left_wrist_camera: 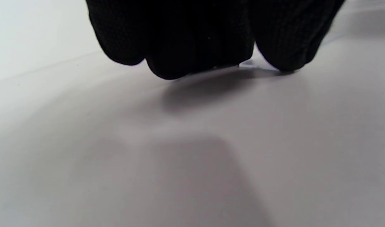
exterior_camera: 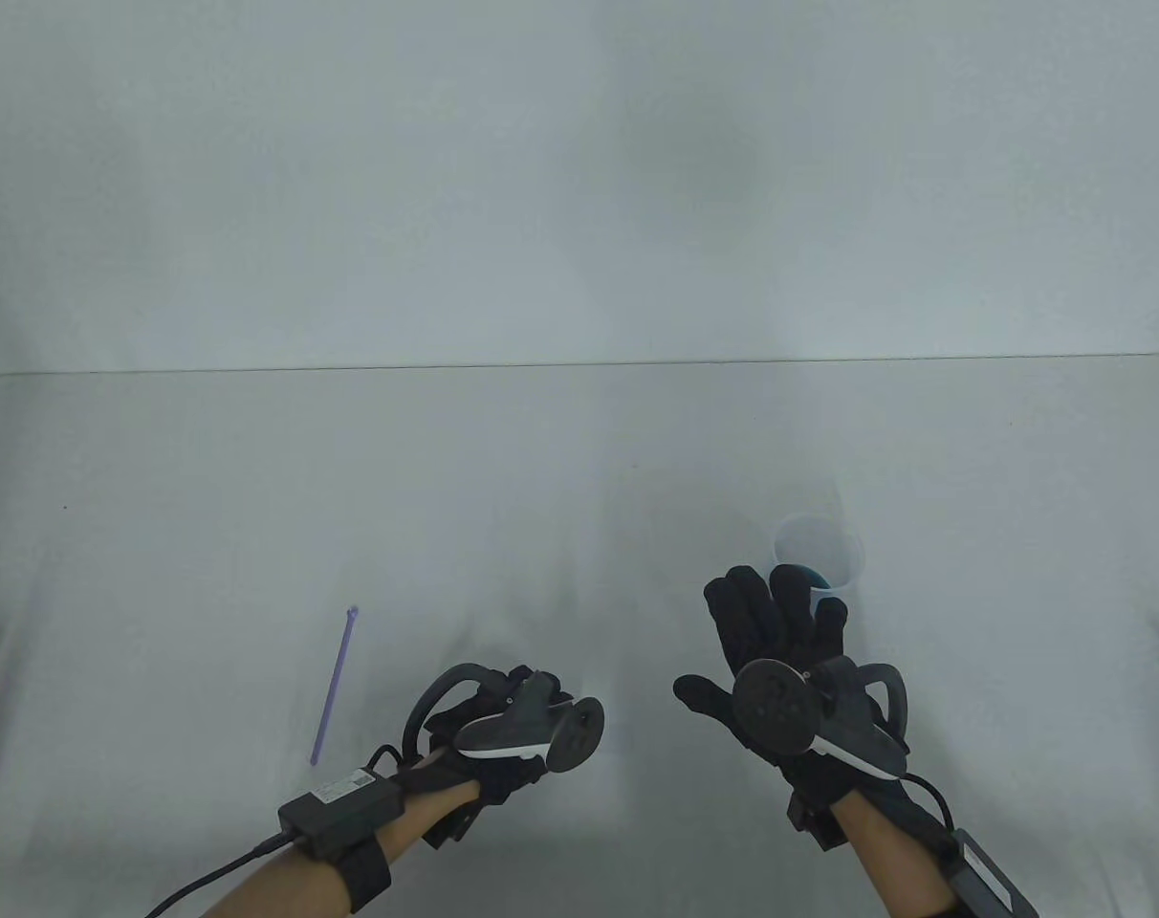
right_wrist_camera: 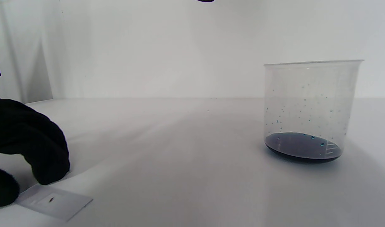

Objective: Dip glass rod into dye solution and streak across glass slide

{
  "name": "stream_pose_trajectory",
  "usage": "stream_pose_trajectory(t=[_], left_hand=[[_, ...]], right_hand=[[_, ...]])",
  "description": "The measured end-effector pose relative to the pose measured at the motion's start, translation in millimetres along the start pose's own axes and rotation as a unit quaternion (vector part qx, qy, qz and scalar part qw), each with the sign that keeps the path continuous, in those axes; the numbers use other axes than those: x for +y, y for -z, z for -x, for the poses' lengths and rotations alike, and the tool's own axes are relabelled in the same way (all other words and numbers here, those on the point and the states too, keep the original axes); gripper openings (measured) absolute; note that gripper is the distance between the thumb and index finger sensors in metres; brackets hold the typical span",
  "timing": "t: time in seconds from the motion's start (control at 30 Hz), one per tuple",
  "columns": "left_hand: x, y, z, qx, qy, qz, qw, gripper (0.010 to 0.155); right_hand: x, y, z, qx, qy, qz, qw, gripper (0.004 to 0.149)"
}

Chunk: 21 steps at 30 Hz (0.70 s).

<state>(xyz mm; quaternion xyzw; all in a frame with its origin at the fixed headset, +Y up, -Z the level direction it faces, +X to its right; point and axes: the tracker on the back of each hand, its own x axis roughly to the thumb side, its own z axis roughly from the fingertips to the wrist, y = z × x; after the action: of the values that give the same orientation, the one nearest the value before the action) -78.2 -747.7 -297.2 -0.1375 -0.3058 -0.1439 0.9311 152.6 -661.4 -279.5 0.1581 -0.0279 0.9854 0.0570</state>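
Table view: white table (exterior_camera: 254,478), pale wall (exterior_camera: 446,172) behind.

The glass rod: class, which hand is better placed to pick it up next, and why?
Right, probably. The left hand holds down the glass slide, though the rod lies nearer it. The right hand is open and holds nothing, near the beaker.

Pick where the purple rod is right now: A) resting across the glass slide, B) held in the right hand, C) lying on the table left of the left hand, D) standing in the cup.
C: the purple rod lies flat on the table, apart from the left hand, with no hand touching it; the right hand is spread open near the cup.
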Motion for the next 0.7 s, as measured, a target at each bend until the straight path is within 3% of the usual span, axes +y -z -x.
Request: stream_pose_trajectory(t=[0.47,0.6,0.7], left_hand=[[-1,-5,-2,-0.006,-0.005,0.005,1.000,0.059],[19,-16,16,0.018,-0.035,-0.027,0.999,0.061],[39,-32,48,0.068,-0.054,-0.048,0.995,0.062]], right_hand=[[-1,0,0,0.001,-0.001,0.001,1.000,0.090],[-1,0,0,0.002,-0.001,0.002,1.000,0.090],[-1,0,0,0.002,0.000,0.002,1.000,0.090]])
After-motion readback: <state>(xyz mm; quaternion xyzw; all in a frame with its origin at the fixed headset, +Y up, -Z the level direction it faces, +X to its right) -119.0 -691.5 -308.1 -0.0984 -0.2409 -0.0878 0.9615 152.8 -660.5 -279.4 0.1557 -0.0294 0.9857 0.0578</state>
